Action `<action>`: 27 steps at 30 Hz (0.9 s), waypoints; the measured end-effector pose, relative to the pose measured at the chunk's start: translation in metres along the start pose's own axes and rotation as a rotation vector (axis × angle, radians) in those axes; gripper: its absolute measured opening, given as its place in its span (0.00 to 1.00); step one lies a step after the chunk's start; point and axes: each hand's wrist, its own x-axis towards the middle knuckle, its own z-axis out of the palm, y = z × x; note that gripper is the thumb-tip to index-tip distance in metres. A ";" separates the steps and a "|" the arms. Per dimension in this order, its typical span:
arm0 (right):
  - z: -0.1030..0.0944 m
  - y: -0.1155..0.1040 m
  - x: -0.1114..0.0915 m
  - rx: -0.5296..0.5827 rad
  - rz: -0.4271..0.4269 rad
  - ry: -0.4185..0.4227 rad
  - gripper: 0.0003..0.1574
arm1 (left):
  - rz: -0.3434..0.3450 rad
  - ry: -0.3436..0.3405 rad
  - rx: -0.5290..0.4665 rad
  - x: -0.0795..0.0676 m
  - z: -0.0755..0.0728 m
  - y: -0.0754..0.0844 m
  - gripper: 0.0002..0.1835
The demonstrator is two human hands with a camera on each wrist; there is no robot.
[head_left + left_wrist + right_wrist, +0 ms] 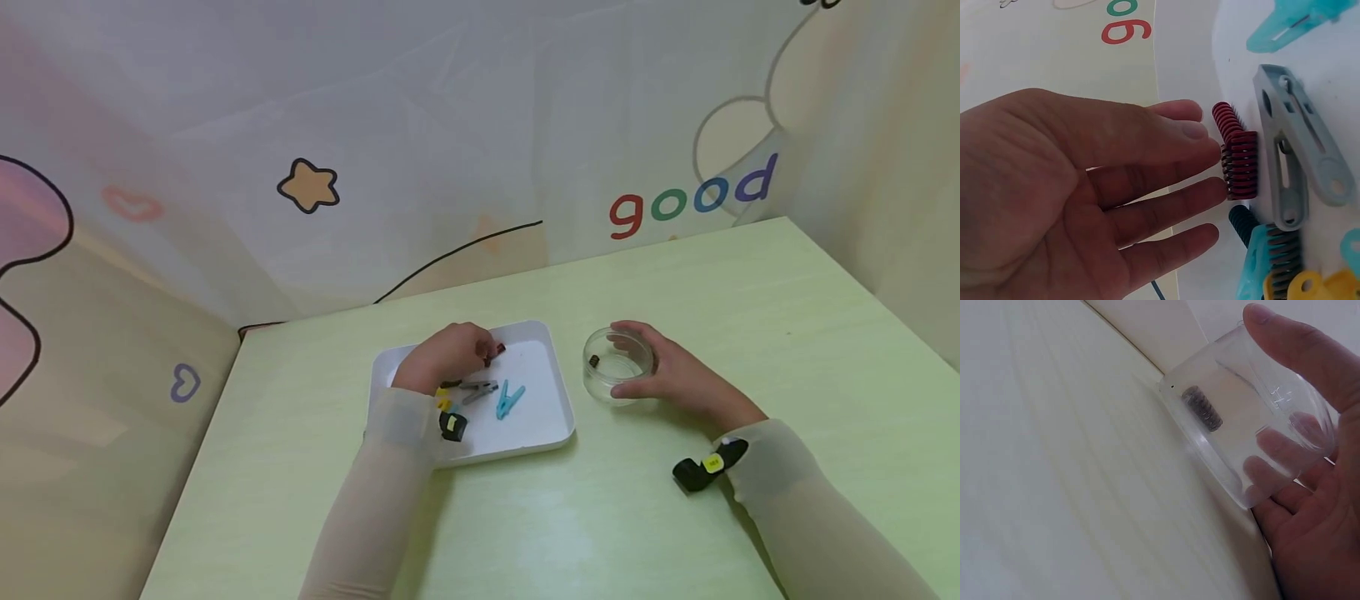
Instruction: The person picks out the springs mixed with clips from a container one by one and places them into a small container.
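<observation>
My left hand (455,352) reaches over the white tray (551,429). In the left wrist view its thumb and fingers are nearly straight, with the fingertips right at a dark red coil spring (1242,165). A second red spring (1226,119) lies against that one, beside a grey clothespin (1285,137). My right hand (678,379) grips a clear round jar (603,392) from its right side, thumb on the near side and fingers round the far side. A dark spring (1202,409) lies inside the jar, which stands on the table right of the tray.
In the tray are also a turquoise clothespin (509,400), yellow pieces (1316,287) and a dark spring (1242,225). A wrist camera (705,468) sits on the right sleeve. A printed curtain (450,167) hangs behind the pale green table (525,533).
</observation>
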 end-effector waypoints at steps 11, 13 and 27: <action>0.001 0.002 0.000 -0.012 -0.009 0.006 0.59 | -0.010 0.006 0.015 0.003 0.003 -0.001 0.14; 0.001 0.002 0.000 -0.011 -0.008 0.005 0.59 | -0.020 0.004 0.015 0.003 0.003 0.000 0.13; 0.001 0.002 0.001 -0.003 -0.006 0.002 0.60 | 0.004 0.026 0.086 0.006 0.007 0.002 0.10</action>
